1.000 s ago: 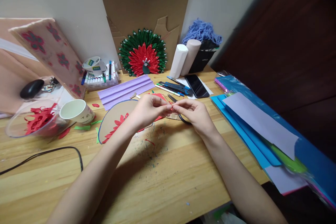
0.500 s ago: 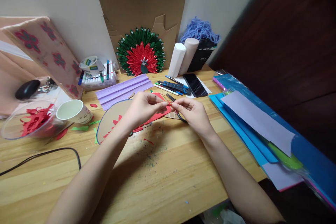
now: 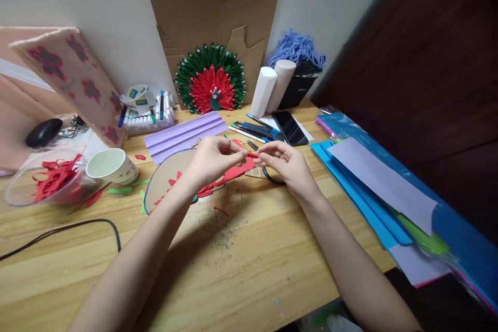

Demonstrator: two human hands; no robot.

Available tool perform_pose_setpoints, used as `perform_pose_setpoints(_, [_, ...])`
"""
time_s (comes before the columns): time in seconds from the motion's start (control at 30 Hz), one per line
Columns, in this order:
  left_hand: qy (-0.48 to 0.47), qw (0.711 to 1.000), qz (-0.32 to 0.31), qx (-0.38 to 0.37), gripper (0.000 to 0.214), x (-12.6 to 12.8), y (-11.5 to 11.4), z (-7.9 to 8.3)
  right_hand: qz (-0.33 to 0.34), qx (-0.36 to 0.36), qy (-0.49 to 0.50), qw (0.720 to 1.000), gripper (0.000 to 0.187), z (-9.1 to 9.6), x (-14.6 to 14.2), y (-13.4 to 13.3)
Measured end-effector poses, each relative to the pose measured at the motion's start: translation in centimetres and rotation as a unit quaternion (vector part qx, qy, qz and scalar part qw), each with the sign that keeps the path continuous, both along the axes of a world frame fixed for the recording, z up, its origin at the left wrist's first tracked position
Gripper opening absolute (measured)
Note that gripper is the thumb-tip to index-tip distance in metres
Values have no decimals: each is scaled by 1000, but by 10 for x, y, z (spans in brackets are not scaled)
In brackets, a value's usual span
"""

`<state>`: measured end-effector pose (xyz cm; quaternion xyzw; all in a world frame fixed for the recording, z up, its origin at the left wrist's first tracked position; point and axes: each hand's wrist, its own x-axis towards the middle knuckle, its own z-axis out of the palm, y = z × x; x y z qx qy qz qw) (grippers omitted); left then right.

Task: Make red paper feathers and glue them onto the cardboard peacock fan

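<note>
1. Table: you are working above its surface, with both forearms reaching in from the near edge. Let your elbows settle if you can; a steadier arm should make such small finger work easier.
2. Cardboard disc: it lies under and beside your left forearm, with red petals on it. Keep that wrist raised, since dropping it could rub or shift them.
3. Left hand and right hand: they face each other, thumb and fingertips of each pinching the red piece from its own side. How hard each one squeezes, you cannot tell from here. A light, even hold is best, I'd judge.
4. Red sheet: it sits below your left fingertips. Lift a little, so the same colour behind doesn't hide the edge you are handling.
5. Scissors: they lie just beyond your right fingertips; mind the handle with your knuckles.
6. Red piece: it is held up in the small gap between your two sets of fingertips. Whether it is folded or twisted is too small to tell. Thin stuff like this would likely tear if pulled, so ease it.
7. Against a second ago: more of the red sheet shows below your hands, your fingertips have parted slightly, and the red piece is easier to see between them.
</note>
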<state>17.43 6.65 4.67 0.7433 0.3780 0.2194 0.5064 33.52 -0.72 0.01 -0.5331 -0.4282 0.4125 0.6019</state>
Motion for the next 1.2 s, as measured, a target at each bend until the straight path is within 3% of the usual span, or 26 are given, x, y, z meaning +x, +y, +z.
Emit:
perform_pose_setpoints(0.2, [-41,998,-30,25,20,5,0,-11,-8,24,5,1000,26,-1,-3,0])
perform_pose_setpoints(0.33, [-74,988,-56,123,26,4,-1,-17,-15,15,4,1000,23,-1,-2,0])
perform_pose_setpoints(0.57, [-32,959,-89,268,18,1,1,-15,-32,20,-18,999,20,0,-2,-1])
perform_pose_setpoints(0.8, [1,944,-103,312,18,0,0,-12,-69,63,-102,990,12,-5,-3,-4])
perform_pose_setpoints(1.0, [18,933,-101,345,17,2,1,-12,-100,102,-254,957,9,-11,0,-6])
perform_pose_setpoints(1.07, [13,934,-93,346,16,2,0,-11,-95,99,-255,957,8,-9,0,-6])
perform_pose_setpoints(1.2, [21,937,-81,338,15,2,-2,-8,-54,96,-167,980,16,-4,-2,-5])
